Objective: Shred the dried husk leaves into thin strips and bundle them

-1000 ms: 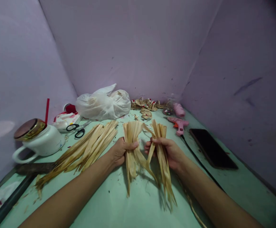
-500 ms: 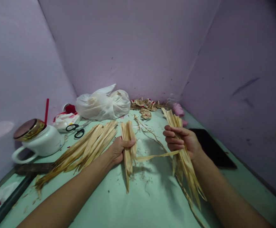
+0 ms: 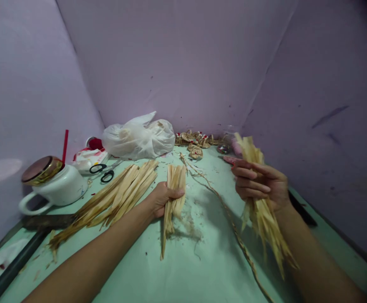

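Note:
My left hand (image 3: 163, 198) is closed round a small bundle of dried leaf strips (image 3: 175, 181), thumb across its front, low over the table. To the right, my right hand (image 3: 261, 185) grips a second, larger bundle of dried strips (image 3: 267, 227), tilted, with ragged ends hanging below the fist and its top sticking up. Left of my left hand lies a fanned pile of the same pale strips (image 3: 123, 189), darker toward the near end. Between my hands and toward me runs a long braided cord (image 3: 230, 219) of the same fibre.
A hammer (image 3: 49, 221) lies at the left by a white mug (image 3: 59, 189) with a gold-lidded jar on it. Scissors (image 3: 107, 176), a plastic bag (image 3: 139, 139) and small woven pieces (image 3: 195, 152) sit farther back. A dark flat object (image 3: 301, 210) is partly behind my right hand.
My right hand has moved right with its bundle. The strip that stretched between the two bundles no longer spans them. My left hand has barely moved.

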Action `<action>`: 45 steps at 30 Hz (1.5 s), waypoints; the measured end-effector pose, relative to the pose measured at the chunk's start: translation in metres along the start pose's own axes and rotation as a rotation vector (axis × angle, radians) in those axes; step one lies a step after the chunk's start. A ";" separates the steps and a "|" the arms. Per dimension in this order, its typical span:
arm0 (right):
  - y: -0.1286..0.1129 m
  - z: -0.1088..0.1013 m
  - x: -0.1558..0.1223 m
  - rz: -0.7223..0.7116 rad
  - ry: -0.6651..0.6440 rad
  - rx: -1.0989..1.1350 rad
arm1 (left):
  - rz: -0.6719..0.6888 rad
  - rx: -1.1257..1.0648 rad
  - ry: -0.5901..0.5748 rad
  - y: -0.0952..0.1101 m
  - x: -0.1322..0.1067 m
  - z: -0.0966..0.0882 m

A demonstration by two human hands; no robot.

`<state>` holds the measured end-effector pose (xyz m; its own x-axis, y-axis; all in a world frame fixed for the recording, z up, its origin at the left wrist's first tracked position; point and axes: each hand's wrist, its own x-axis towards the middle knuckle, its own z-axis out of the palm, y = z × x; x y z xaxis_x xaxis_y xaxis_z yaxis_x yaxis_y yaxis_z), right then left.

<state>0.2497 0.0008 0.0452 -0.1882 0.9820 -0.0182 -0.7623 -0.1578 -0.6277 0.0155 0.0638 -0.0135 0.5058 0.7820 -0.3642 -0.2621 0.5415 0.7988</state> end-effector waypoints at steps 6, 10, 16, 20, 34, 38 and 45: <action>0.021 0.008 0.010 0.042 0.203 -0.191 | 0.027 0.079 -0.011 -0.002 -0.002 0.004; 0.075 0.013 0.023 0.198 0.406 -0.492 | 0.060 0.137 -0.056 -0.007 -0.006 0.009; 0.096 0.008 0.025 0.239 0.401 -0.598 | 0.033 0.088 -0.109 -0.011 -0.011 0.015; 0.086 0.007 0.024 0.234 0.333 -0.594 | -0.017 -0.028 -0.072 -0.008 -0.009 0.016; 0.094 0.014 0.021 0.197 0.388 -0.731 | 0.107 0.091 -0.020 -0.014 -0.013 0.019; 0.095 0.010 0.020 0.197 0.270 -0.664 | 0.097 0.042 -0.123 -0.016 -0.014 0.017; 0.092 0.007 0.022 0.156 0.247 -0.449 | 0.057 -0.068 -0.248 -0.010 -0.011 0.015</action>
<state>0.1707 0.0069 -0.0074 -0.0855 0.9542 -0.2866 -0.3869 -0.2968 -0.8730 0.0252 0.0446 -0.0103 0.6724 0.7168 -0.1846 -0.3461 0.5250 0.7775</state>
